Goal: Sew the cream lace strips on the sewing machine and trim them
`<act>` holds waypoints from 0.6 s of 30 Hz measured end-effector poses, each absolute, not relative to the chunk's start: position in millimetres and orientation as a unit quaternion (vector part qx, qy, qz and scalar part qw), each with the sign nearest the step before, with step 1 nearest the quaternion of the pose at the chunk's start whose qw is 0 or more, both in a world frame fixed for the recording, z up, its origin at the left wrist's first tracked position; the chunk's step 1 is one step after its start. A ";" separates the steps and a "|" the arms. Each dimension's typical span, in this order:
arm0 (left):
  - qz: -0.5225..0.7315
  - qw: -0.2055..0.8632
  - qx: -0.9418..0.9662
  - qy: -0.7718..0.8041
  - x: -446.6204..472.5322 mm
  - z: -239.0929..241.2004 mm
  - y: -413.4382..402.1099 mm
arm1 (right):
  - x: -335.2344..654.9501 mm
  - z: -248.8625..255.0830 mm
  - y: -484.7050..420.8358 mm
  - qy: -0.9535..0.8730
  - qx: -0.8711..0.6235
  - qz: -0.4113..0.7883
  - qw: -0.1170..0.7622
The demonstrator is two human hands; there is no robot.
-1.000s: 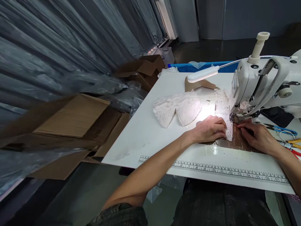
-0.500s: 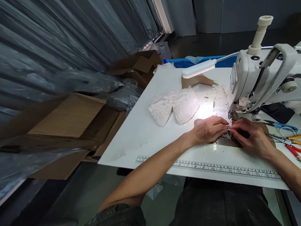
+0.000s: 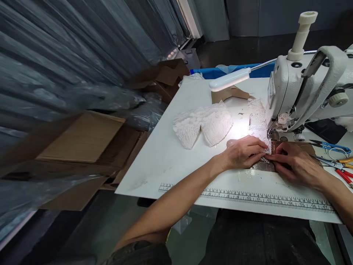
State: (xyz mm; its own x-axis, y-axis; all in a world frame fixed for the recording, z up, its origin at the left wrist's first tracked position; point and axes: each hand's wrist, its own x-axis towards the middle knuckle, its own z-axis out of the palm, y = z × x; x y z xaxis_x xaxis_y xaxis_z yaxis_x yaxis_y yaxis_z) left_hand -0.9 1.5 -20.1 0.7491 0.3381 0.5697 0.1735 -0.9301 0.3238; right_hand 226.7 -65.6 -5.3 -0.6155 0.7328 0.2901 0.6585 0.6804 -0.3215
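A strip of white lace (image 3: 257,118) runs under the needle area of the white sewing machine (image 3: 286,88). My left hand (image 3: 246,151) lies over the strip's near end, fingers bent and together, gripping the lace at its left side. From the right, my right hand (image 3: 293,162) reaches in with its index finger stretched to the lace edge, its fingertips meeting those of my left hand. What they pinch there is partly hidden. Both hands rest just in front of the presser foot (image 3: 269,133). Left of them lies a separate white lace piece (image 3: 203,123) with two rounded lobes.
A lamp (image 3: 230,79) hangs over the white table (image 3: 149,165). Blue-handled scissors (image 3: 335,148), orange-handled snips (image 3: 342,162) and a red-handled tool (image 3: 344,176) lie at the right. A printed ruler (image 3: 248,197) lines the front edge. Open cardboard boxes (image 3: 79,136) stand left.
My right hand has shifted slightly, its index finger now straighter against the lace edge. My left hand stays nearly in place. The whole view has moved a little.
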 end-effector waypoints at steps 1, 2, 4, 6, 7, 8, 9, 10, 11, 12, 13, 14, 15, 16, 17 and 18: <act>0.320 0.117 0.931 0.131 -0.8 -21.9 2.3 | 226.9 -4.2 -65.7 -0.895 -0.386 0.098 0.201; 0.311 0.112 0.935 0.127 -0.6 -23.6 3.1 | 227.0 -3.3 -65.9 -0.895 -0.385 0.104 0.199; 0.289 0.109 0.943 0.125 -0.3 -26.3 4.4 | 226.9 -1.7 -66.1 -0.894 -0.388 0.114 0.195; 0.273 0.102 0.948 0.126 -0.3 -27.1 4.7 | 227.0 -1.0 -66.4 -0.891 -0.392 0.121 0.193; 0.270 0.096 0.950 0.124 -0.5 -26.8 4.5 | 227.3 -1.3 -66.4 -0.891 -0.392 0.125 0.193; 0.267 0.090 0.952 0.123 -0.9 -25.9 4.3 | 227.8 -2.1 -66.2 -0.889 -0.391 0.132 0.197; 0.261 0.085 0.954 0.123 -1.5 -24.8 4.1 | 228.7 -3.5 -65.7 -0.885 -0.395 0.138 0.206; 0.250 0.080 0.957 0.124 -2.2 -23.6 4.0 | 229.6 -5.6 -65.0 -0.877 -0.405 0.138 0.220; 0.236 0.077 0.961 0.123 -2.9 -22.4 4.0 | 230.7 -8.2 -64.0 -0.866 -0.421 0.132 0.234; 0.223 0.073 0.965 0.121 -3.7 -21.4 4.1 | 231.7 -11.3 -62.9 -0.857 -0.438 0.120 0.244; 0.210 0.068 0.968 0.117 -4.3 -20.7 4.3 | 232.5 -14.6 -61.7 -0.850 -0.453 0.104 0.246; 0.201 0.059 0.971 0.112 -4.8 -20.3 4.4 | 233.1 -17.8 -60.6 -0.848 -0.463 0.087 0.241; 0.196 0.048 0.974 0.107 -5.0 -20.2 4.4 | 233.4 -20.6 -59.6 -0.851 -0.466 0.075 0.231; 0.196 0.035 0.975 0.103 -5.1 -20.1 4.2 | 233.4 -22.8 -58.9 -0.855 -0.465 0.068 0.221; 0.198 0.022 0.975 0.102 -5.0 -20.1 3.8 | 233.2 -24.4 -58.4 -0.858 -0.462 0.063 0.215; 0.201 0.011 0.974 0.101 -4.8 -20.0 3.3 | 232.9 -25.2 -58.3 -0.861 -0.458 0.058 0.214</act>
